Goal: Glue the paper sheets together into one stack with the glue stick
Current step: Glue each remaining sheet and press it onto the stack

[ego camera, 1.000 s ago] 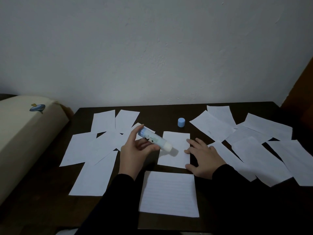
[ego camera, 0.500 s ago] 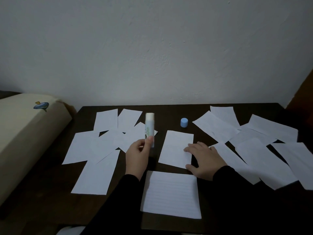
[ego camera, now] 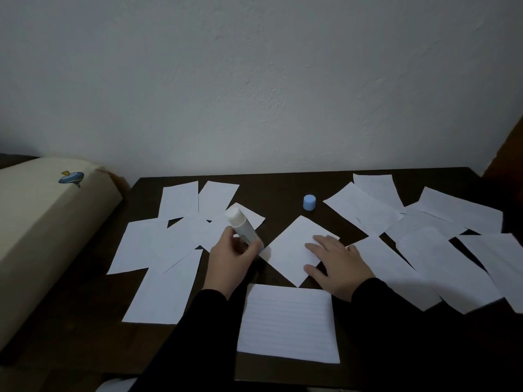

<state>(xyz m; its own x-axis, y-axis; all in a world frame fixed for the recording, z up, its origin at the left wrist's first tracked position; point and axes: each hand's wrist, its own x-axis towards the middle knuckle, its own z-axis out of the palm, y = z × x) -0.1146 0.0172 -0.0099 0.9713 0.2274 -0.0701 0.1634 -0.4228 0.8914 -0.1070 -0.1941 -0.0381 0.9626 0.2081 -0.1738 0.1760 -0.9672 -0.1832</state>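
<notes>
My left hand point(ego camera: 230, 257) grips an uncapped white glue stick point(ego camera: 242, 225), tilted with its top end pointing up and to the left. A small white sheet point(ego camera: 291, 250) lies turned like a diamond on the dark table point(ego camera: 280, 190). My right hand point(ego camera: 335, 263) rests flat on that sheet's right part with straight fingers. In front of it, near the table's front edge, lies a lined white sheet point(ego camera: 287, 322). The glue stick's blue cap point(ego camera: 309, 202) stands upright behind the small sheet.
Several white sheets point(ego camera: 169, 250) overlap on the table's left side and several more sheets point(ego camera: 424, 244) on its right. A beige cushioned object point(ego camera: 42, 227) stands left of the table. A white wall rises behind.
The small sheet under my right hand has rotated from upright to a diamond position. My left hand has lifted the glue stick off that sheet and swung it over to the left.
</notes>
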